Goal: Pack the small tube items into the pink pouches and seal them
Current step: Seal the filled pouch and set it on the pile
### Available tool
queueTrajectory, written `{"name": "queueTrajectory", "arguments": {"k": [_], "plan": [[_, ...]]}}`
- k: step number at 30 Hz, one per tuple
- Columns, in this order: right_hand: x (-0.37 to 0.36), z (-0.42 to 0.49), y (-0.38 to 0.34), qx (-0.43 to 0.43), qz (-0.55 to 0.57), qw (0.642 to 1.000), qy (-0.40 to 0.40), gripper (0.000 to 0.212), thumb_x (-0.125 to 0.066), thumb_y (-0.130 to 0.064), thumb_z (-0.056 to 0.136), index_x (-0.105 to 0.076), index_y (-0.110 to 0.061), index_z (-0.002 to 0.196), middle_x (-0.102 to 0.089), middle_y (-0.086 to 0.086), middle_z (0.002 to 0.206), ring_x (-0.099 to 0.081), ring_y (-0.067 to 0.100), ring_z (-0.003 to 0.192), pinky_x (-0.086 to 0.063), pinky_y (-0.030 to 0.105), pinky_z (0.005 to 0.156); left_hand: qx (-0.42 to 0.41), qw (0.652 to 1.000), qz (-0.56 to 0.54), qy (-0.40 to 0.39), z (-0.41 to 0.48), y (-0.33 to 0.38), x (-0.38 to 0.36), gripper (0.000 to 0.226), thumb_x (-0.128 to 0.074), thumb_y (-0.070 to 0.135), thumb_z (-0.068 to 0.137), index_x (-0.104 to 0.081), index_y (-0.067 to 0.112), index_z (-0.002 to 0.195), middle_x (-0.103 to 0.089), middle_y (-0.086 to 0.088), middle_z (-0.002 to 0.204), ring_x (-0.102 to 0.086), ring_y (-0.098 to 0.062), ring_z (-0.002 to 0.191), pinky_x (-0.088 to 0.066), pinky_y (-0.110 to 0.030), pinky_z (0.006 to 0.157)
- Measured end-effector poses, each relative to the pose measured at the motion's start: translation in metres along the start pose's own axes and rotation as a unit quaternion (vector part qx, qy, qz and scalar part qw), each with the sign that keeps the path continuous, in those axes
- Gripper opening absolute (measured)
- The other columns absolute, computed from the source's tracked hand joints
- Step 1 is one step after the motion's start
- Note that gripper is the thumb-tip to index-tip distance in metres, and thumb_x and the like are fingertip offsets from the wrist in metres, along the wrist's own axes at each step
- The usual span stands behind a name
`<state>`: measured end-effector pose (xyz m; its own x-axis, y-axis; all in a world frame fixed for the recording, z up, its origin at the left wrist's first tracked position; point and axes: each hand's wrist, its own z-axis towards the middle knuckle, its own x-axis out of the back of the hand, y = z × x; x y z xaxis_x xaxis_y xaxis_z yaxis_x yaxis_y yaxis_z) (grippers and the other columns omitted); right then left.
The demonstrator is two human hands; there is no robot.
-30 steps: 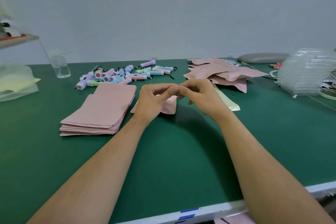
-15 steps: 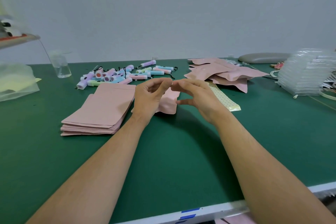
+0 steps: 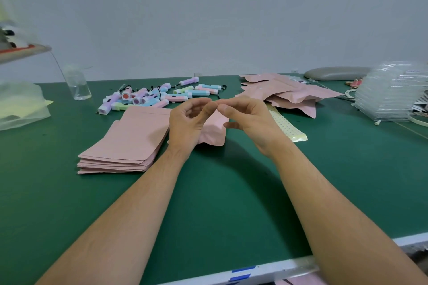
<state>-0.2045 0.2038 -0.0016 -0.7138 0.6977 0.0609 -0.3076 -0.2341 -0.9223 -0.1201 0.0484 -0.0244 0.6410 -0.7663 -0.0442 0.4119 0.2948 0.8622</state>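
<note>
Since a second ago the hands have loosened from a tight knot. The left hand (image 3: 191, 122) and right hand (image 3: 251, 120) now nearly meet at the thumb tips, fingers curled. The pink pouch (image 3: 214, 131) lies just below and behind those fingertips. Its top edge is hidden by the thumbs, so whether either hand pinches it cannot be told. For a sound seal, the strip is probably best pressed from the middle outward, end to end. Loose tubes (image 3: 162, 95) lie beyond the fingers, flat pouches (image 3: 129, 136) to their left and filled pouches (image 3: 284, 92) beyond on the right. No tube is visible inside the pouch.
</note>
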Motion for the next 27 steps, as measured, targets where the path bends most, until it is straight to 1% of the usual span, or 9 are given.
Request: {"name": "queueTrajectory", "arguments": {"k": [8, 11, 13, 15, 17, 19, 22, 25, 27], "plan": [[-0.002, 0.000, 0.000, -0.009, 0.000, 1.000, -0.005, 0.008, -0.072, -0.025, 0.098, -0.077, -0.019, 0.095, -0.076, -0.003, 0.096, -0.067, 0.007, 0.095, -0.061, 0.031, 0.080, -0.009, 0.999, 0.044, -0.010, 0.001, -0.002, 0.002, 0.022, -0.076, 0.055, 0.085, -0.077, 0.037, 0.098, -0.080, 0.014, 0.101, -0.074, -0.010, 0.101, -0.057, -0.028, 0.093], [-0.003, 0.001, -0.001, -0.015, -0.001, 1.000, 0.003, 0.009, -0.071, -0.024, 0.099, -0.078, -0.021, 0.093, -0.076, 0.005, 0.103, -0.066, 0.008, 0.097, -0.062, 0.032, 0.081, -0.013, 0.997, 0.071, -0.005, 0.002, -0.003, 0.005, 0.024, -0.073, 0.055, 0.090, -0.079, 0.033, 0.100, -0.079, 0.017, 0.101, -0.071, -0.002, 0.102, -0.053, -0.022, 0.092], [-0.002, 0.002, 0.000, -0.027, -0.014, 0.999, 0.031, 0.011, -0.070, -0.024, 0.099, -0.078, -0.018, 0.097, -0.075, 0.006, 0.108, -0.065, 0.005, 0.096, -0.062, 0.031, 0.082, -0.005, 0.990, 0.139, 0.020, 0.004, -0.008, 0.011, 0.032, -0.069, 0.052, 0.097, -0.079, 0.027, 0.114, -0.078, 0.018, 0.108, -0.066, 0.005, 0.108, -0.051, -0.024, 0.099], [0.000, 0.003, 0.001, -0.027, -0.051, 0.996, 0.062, 0.012, -0.068, -0.024, 0.100, -0.077, -0.016, 0.099, -0.074, 0.005, 0.111, -0.064, 0.002, 0.094, -0.059, 0.027, 0.081, 0.023, 0.965, 0.260, 0.012, 0.006, -0.015, 0.015, 0.052, -0.066, 0.050, 0.100, -0.062, 0.024, 0.145, -0.071, 0.009, 0.133, -0.058, -0.004, 0.128, -0.043, -0.033, 0.115], [0.003, 0.003, 0.003, -0.023, -0.086, 0.993, 0.078, 0.012, -0.067, -0.024, 0.101, -0.077, -0.017, 0.100, -0.074, 0.003, 0.115, -0.066, 0.002, 0.101, -0.056, 0.027, 0.088, 0.074, 0.925, 0.370, -0.034, 0.005, -0.020, 0.013, 0.090, -0.066, 0.063, 0.094, -0.030, 0.020, 0.164, -0.054, -0.008, 0.152, -0.043, -0.022, 0.145, -0.036, -0.042, 0.118], [0.003, 0.002, 0.005, -0.020, -0.123, 0.989, 0.081, 0.012, -0.067, -0.026, 0.101, -0.076, -0.019, 0.101, -0.072, -0.002, 0.119, -0.064, 0.004, 0.111, -0.048, 0.025, 0.099, 0.117, 0.885, 0.444, -0.072, 0.003, -0.020, 0.007, 0.121, -0.063, 0.083, 0.080, -0.014, 0.011, 0.164, -0.044, -0.018, 0.157, -0.035, -0.032, 0.149, -0.033, -0.047, 0.118], [0.000, 0.001, 0.009, -0.012, -0.197, 0.978, 0.064, 0.013, -0.064, -0.024, 0.102, -0.074, -0.018, 0.097, -0.071, -0.009, 0.110, -0.061, 0.005, 0.111, -0.041, 0.023, 0.098, 0.139, 0.865, 0.470, -0.108, 0.002, -0.020, 0.001, 0.144, -0.058, 0.100, 0.062, -0.004, 0.015, 0.165, -0.035, -0.021, 0.163, -0.028, -0.036, 0.154, -0.030, -0.052, 0.122], [-0.004, 0.003, 0.016, -0.007, -0.328, 0.945, 0.021, 0.026, -0.060, -0.020, 0.102, -0.065, -0.029, 0.078, -0.069, -0.007, 0.107, -0.054, 0.019, 0.117, -0.042, 0.043, 0.104, 0.157, 0.852, 0.481, -0.133, 0.000, -0.020, -0.003, 0.157, -0.065, 0.098, 0.054, 0.020, 0.025, 0.164, 0.002, -0.024, 0.173, 0.008, -0.035, 0.162, -0.004, -0.052, 0.129], [-0.006, 0.004, 0.022, -0.035, -0.365, 0.930, 0.009, 0.028, -0.060, -0.023, 0.101, -0.062, -0.034, 0.075, -0.064, -0.008, 0.112, -0.048, 0.025, 0.125, -0.039, 0.051, 0.108, 0.160, 0.845, 0.488, -0.149, 0.000, -0.018, -0.006, 0.160, -0.073, 0.091, 0.057, 0.031, 0.026, 0.160, 0.013, -0.024, 0.172, 0.018, -0.035, 0.160, 0.004, -0.051, 0.128]]}}
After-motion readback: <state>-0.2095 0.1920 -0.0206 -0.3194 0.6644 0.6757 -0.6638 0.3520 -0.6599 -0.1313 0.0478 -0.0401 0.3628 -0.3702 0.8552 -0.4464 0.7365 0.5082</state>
